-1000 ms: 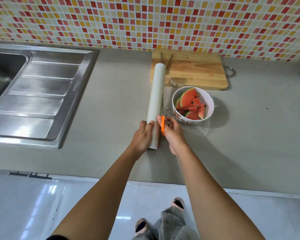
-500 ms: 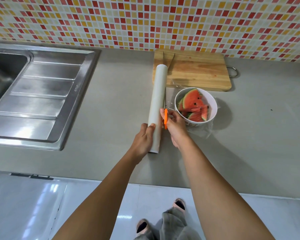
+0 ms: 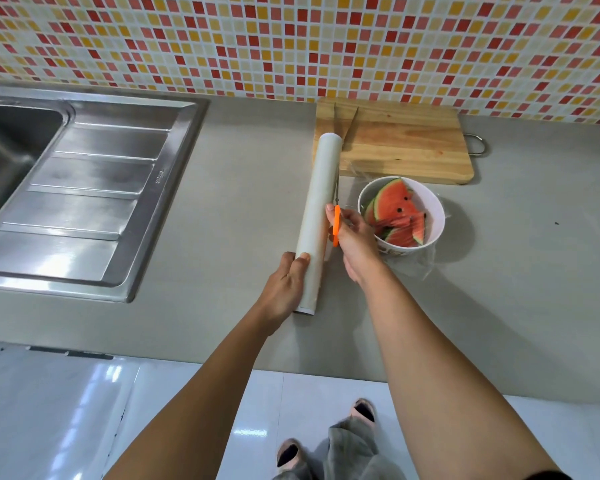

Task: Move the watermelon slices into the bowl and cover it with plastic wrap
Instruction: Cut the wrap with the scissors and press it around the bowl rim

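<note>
A white bowl [image 3: 436, 216] holds several red watermelon slices [image 3: 394, 206] on the grey counter. Clear plastic wrap [image 3: 425, 263] lies loosely over and around the bowl. A long white roll of plastic wrap [image 3: 321, 188] lies on the counter left of the bowl, pointing away from me. My left hand [image 3: 288, 284] grips the near end of the roll. My right hand [image 3: 355, 237] holds orange-handled scissors [image 3: 336, 220] between the roll and the bowl, their thin blades running along the roll's right side.
A wooden cutting board [image 3: 406, 143] with a metal loop lies behind the bowl against the mosaic-tiled wall. A steel sink [image 3: 84, 188] with a ribbed drainboard fills the left of the counter. The counter's front edge is just below my hands.
My right hand and the scissors have slid farther along the roll, away from me. My left hand has kept its hold on the roll's near end. The bowl has not moved.
</note>
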`<state>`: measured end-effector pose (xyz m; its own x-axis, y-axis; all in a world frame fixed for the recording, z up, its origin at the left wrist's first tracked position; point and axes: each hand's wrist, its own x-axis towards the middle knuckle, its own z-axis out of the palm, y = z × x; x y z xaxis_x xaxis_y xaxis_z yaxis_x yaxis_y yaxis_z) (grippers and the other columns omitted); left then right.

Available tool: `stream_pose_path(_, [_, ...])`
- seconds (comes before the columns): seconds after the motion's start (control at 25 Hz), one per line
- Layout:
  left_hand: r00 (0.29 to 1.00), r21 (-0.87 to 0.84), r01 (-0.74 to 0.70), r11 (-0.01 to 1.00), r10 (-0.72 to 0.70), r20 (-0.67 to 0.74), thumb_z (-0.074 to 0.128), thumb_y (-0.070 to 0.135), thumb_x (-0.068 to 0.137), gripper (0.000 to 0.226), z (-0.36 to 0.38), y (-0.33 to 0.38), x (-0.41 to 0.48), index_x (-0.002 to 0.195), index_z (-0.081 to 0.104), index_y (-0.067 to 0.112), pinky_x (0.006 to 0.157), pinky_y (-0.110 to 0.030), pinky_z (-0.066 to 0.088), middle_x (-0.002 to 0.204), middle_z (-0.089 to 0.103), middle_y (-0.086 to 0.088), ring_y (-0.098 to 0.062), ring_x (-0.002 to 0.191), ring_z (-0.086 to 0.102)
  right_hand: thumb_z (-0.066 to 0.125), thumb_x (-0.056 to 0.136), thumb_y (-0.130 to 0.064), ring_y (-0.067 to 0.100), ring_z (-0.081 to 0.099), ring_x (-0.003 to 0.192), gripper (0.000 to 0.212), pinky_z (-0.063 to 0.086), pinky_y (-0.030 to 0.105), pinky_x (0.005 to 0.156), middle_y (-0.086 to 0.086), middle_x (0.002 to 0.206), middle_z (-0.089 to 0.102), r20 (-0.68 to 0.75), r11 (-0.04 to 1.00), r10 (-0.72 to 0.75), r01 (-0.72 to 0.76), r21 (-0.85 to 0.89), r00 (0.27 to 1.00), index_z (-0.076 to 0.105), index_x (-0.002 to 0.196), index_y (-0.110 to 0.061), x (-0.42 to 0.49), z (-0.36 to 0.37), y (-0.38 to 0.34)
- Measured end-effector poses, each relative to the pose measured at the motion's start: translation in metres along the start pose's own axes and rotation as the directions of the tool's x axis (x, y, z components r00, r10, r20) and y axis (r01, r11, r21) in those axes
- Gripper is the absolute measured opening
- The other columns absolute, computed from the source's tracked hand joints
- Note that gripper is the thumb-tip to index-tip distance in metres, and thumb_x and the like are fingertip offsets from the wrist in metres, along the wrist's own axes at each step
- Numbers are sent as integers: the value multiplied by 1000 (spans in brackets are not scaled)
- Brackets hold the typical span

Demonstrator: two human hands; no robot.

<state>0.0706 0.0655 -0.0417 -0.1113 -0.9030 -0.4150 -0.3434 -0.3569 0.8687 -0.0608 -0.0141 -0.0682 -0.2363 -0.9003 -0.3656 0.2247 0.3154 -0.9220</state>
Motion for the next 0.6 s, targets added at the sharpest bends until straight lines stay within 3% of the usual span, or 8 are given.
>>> stream_pose_path(0.28, [999,15,-11,1000,10,30,27,43,100,29,-14,0,-5,85,40,21,62,-31,35,78,43,3,-14,72,44,70,76,-42,6,49,59,25,40,14,51,-3,70,52,-42,1000,-14,15,12,999,54,75,-23,11,10,-4])
stream_pose_path(0.48, [998,38,-19,999,17,58,28,44,100,31,-23,-3,-9,79,39,23,63,-31,33,75,40,3,-14,70,41,68,79,-38,7,49,62,23,39,12,50,-2,72,53,-59,999,0,3,48,998,54,74,-21,16,15,-8])
stream_pose_path(0.6, [997,60,-16,998,12,76,28,44,99,30,-29,-6,-11,77,37,27,63,-30,32,75,38,3,-14,70,39,68,80,-37,9,46,59,23,38,17,56,-2,70,49,-59,999,9,-6,47,998,51,72,-22,19,16,-8])
